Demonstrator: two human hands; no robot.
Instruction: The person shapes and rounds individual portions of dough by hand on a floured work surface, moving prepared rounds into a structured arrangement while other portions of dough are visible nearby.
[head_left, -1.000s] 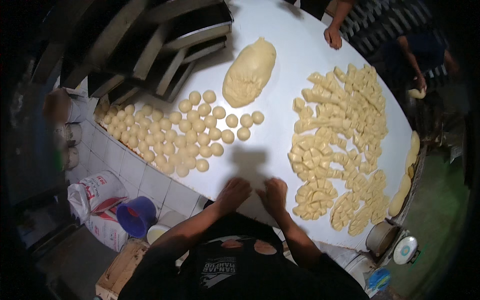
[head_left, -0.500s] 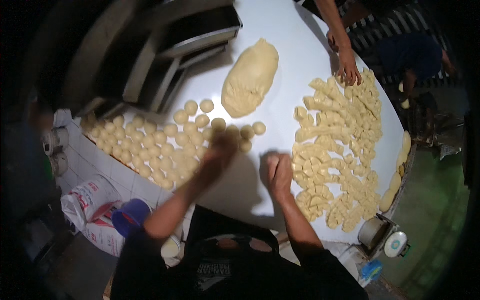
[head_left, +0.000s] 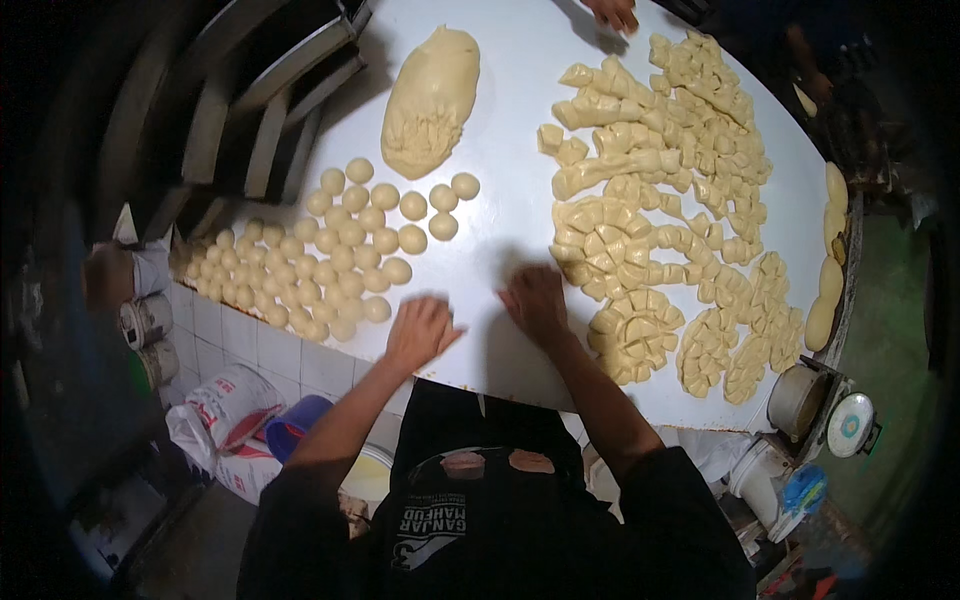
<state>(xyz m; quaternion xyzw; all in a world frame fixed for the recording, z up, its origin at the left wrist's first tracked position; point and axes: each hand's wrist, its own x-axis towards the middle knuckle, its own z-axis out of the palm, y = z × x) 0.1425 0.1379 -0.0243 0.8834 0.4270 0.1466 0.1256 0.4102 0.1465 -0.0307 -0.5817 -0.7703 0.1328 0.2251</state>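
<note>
Both my hands rest low over the white table near its front edge. My left hand [head_left: 420, 332] is cupped palm down, fingers bent and thumb out to the side; whatever lies under the palm is hidden. My right hand [head_left: 537, 303] has its fingers curled down on the tabletop, between the balls and the cut dough, and what it covers does not show. To the left, many round dough balls [head_left: 341, 232] lie in loose rows. Cut dough pieces [head_left: 612, 240] spread over the right side, some in round clusters. A large dough lump [head_left: 432, 100] sits at the far middle.
Dark metal trays or pans [head_left: 270, 110] are stacked at the far left. Another person's hand [head_left: 612, 14] hangs over the far edge. Long dough rolls [head_left: 826, 300] line the right edge. A pot [head_left: 797, 402], a purple bucket [head_left: 297, 425] and white sacks [head_left: 225, 405] stand below.
My left hand has come back from the dough balls toward the front edge, beside my right hand. The other person's hand has left the cut dough. The whole view has shifted.
</note>
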